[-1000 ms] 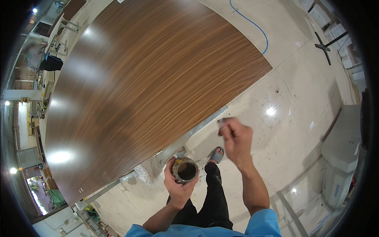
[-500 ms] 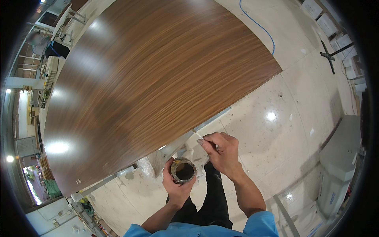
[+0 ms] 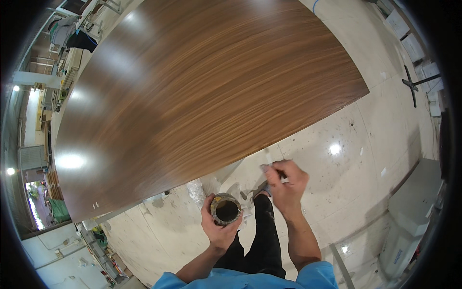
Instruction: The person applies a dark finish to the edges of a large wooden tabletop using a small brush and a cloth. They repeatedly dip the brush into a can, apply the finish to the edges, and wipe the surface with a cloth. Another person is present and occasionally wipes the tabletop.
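Low in the middle, your left hand (image 3: 219, 230) wraps around a small open can (image 3: 225, 209). Just right, your right hand (image 3: 287, 185) pinches a thin tool (image 3: 260, 187).

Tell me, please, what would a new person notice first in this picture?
First, the large glossy wooden panel that fills the upper left, with lamp reflections on it. Below its near edge, the left hand holds a small round open can, dark inside. Right of it, the right hand grips a thin tool, too small to identify, above the pale shiny floor.
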Available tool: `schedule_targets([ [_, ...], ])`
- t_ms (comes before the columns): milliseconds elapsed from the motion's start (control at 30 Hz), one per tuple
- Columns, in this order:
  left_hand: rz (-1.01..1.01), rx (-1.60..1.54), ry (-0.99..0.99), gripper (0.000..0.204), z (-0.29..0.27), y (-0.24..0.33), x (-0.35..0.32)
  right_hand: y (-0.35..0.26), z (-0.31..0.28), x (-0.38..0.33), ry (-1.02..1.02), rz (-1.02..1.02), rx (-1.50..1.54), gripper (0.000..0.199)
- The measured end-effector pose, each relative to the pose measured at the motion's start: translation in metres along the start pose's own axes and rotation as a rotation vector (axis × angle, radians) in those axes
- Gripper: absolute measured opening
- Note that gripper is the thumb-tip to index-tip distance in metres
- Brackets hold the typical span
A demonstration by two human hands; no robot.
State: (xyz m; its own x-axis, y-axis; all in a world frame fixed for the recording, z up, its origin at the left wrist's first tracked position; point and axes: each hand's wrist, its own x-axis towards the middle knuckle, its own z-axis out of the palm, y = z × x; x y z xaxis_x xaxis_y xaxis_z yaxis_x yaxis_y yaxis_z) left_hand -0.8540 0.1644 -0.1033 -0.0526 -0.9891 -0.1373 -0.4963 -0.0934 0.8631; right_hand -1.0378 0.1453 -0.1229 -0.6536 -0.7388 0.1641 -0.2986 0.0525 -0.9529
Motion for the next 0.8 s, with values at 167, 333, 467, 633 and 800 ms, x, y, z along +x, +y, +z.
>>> schedule_targets([
  [167, 0.015, -0.045, 0.008, 0.085, -0.014, -0.009, -0.004, -0.009, 0.025, -0.012, -0.131, -0.042, -0.094, 0.013],
  [333, 0.002, -0.053, -0.018, 0.084, -0.036, -0.012, -0.010, -0.018, 0.034, -0.021, -0.087, -0.136, -0.077, 0.008],
  [467, -0.006, -0.063, -0.025, 0.083, -0.044, -0.022, -0.012, -0.013, 0.037, -0.028, 0.028, 0.213, -0.001, 0.009],
  [633, -0.047, -0.118, -0.021, 0.084, -0.052, -0.031, -0.017, -0.014, 0.047, -0.039, -0.197, -0.129, -0.116, 0.013],
  [800, -0.019, -0.122, -0.009, 0.085, -0.062, -0.040, -0.022, -0.017, 0.049, -0.041, 0.096, 0.247, 0.038, 0.015],
])
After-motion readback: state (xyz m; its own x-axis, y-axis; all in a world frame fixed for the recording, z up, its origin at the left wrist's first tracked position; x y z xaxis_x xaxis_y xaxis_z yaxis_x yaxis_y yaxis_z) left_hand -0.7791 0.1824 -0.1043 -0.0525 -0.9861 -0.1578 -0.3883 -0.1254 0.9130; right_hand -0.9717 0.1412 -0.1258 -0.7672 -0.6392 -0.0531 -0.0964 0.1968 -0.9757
